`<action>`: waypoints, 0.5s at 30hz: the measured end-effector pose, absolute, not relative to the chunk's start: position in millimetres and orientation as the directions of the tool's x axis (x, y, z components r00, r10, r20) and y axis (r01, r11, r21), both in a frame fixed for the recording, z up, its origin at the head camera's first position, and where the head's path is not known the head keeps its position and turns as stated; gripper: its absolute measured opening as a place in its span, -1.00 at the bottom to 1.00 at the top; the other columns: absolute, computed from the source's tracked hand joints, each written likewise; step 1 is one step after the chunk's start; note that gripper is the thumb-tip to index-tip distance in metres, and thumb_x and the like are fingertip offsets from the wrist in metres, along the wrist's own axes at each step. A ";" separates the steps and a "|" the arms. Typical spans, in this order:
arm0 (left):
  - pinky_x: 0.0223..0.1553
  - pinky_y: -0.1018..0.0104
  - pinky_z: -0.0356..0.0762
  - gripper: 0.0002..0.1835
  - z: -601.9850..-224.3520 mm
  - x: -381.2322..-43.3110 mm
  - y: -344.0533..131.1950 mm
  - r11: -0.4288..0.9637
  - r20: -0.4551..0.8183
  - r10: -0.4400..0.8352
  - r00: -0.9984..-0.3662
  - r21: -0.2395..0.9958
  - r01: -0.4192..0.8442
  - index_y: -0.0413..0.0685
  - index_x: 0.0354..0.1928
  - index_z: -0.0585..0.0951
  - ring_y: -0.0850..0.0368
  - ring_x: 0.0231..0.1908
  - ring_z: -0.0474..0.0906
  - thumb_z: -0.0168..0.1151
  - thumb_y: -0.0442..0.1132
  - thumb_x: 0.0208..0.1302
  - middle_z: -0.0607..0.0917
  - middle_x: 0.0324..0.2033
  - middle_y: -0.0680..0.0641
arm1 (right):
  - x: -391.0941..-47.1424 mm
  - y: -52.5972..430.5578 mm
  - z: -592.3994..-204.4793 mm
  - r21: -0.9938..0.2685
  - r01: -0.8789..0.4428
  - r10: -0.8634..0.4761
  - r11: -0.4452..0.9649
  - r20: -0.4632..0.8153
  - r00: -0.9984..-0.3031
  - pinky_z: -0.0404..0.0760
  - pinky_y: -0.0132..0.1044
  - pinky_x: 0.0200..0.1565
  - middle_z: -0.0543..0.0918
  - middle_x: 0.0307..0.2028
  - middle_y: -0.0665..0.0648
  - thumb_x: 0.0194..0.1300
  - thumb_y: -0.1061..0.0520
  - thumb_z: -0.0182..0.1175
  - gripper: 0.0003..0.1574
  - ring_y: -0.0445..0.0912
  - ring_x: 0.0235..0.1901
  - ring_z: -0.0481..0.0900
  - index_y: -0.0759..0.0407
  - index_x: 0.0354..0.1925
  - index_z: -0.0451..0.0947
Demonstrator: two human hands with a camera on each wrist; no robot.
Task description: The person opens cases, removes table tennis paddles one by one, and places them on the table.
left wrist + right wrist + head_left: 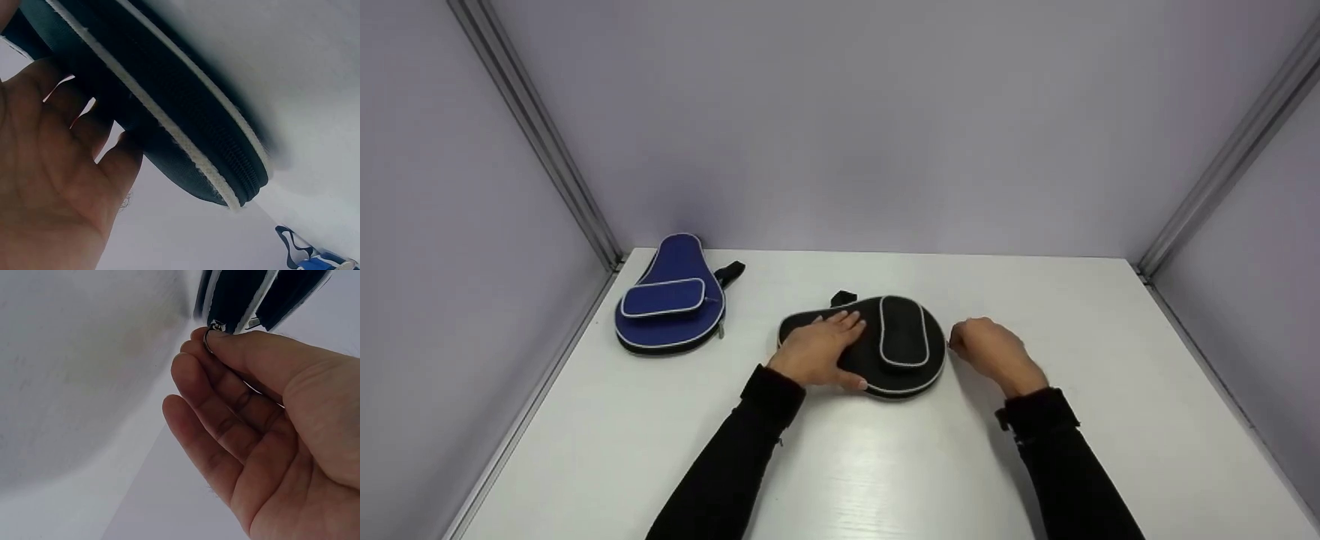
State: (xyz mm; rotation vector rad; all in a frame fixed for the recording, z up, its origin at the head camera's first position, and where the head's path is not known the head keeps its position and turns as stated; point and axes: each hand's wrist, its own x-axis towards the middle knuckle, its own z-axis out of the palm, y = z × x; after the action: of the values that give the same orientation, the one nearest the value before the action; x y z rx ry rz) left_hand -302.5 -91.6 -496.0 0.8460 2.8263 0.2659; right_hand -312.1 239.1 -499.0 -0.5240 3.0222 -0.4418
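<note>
A black table tennis bat case [866,364] with white piping lies on the white table, its rounded end to the right. My left hand [816,352] rests on its top with the fingers spread, beside the raised front pocket [903,330]. At the rounded end, my right hand [992,351] pinches the metal zipper pull [207,340] between thumb and forefinger; the other fingers are loosely bent. In the left wrist view, the zipper [230,152] runs along the case's side between two white cords, and its teeth look closed there.
A blue bat case [679,259] with white piping and a black strap [730,273] lies at the table's back left. A short black strap [843,298] sticks out behind the black case. Pale panels with grey metal corner posts [540,135] enclose the white table [1110,337].
</note>
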 end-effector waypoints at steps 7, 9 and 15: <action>0.94 -0.11 0.15 0.19 -496.9 -306.3 -88.2 0.850 -0.126 0.511 -0.851 0.222 0.478 -0.04 0.89 0.26 -0.10 0.92 0.12 0.58 0.38 0.48 0.21 0.90 -0.11 | -309.3 237.1 -500.4 -0.304 -0.311 -0.325 0.900 0.005 -0.946 0.84 -0.02 -0.18 0.94 -0.17 0.21 0.63 0.29 0.40 -0.85 -0.08 -0.37 0.67 0.29 -0.07 0.91; 0.94 -0.12 0.14 0.20 -496.6 -306.6 -87.0 0.857 -0.123 0.497 -0.859 0.225 0.464 -0.04 0.89 0.26 -0.10 0.92 0.12 0.57 0.39 0.47 0.21 0.90 -0.11 | -308.9 236.3 -500.5 -0.304 -0.312 -0.324 0.900 0.010 -0.946 0.77 -0.08 -0.24 0.90 -0.22 0.17 0.62 0.30 0.38 -0.84 -0.09 -0.39 0.61 0.27 -0.11 0.90; 0.94 -0.13 0.14 0.20 -496.4 -305.7 -84.3 0.869 -0.113 0.474 -0.873 0.222 0.443 -0.03 0.89 0.26 -0.11 0.92 0.12 0.56 0.40 0.47 0.22 0.90 -0.10 | -309.2 235.3 -501.3 -0.314 -0.310 -0.323 0.897 0.011 -0.946 0.61 -0.22 -0.31 0.84 -0.29 0.10 0.61 0.33 0.35 -0.81 -0.12 -0.41 0.55 0.25 -0.15 0.88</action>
State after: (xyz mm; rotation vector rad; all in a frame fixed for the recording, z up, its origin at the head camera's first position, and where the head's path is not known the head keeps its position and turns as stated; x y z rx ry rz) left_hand -305.7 -84.3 -496.4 0.7103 2.8771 0.2828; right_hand -309.2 235.3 -501.3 -0.5043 3.0195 -0.4889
